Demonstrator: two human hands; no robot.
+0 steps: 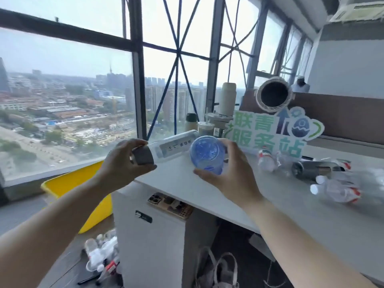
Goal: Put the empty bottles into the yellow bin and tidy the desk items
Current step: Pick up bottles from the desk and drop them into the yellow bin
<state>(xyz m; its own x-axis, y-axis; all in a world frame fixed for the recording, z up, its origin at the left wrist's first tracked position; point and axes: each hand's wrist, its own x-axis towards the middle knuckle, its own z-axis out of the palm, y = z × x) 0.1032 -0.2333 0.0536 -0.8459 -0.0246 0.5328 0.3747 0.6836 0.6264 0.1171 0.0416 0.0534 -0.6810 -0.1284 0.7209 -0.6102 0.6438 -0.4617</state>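
Simultaneously, mid-frame, our left hand [122, 163] gripped a clear bottle [174, 145] by its grey cap while our right hand [230, 179] wrapped a blue bottle [206, 154]. The yellow bin [62, 183], lower left, sat half-hidden behind our forearm, and the other bottles [336, 190] at right were blurred.

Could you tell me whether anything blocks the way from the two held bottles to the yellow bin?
Nothing visible does. The left hand grips the clear bottle, the right hand the blue bottle, above the desk corner; the yellow bin sits lower left, partly hidden behind the left forearm.
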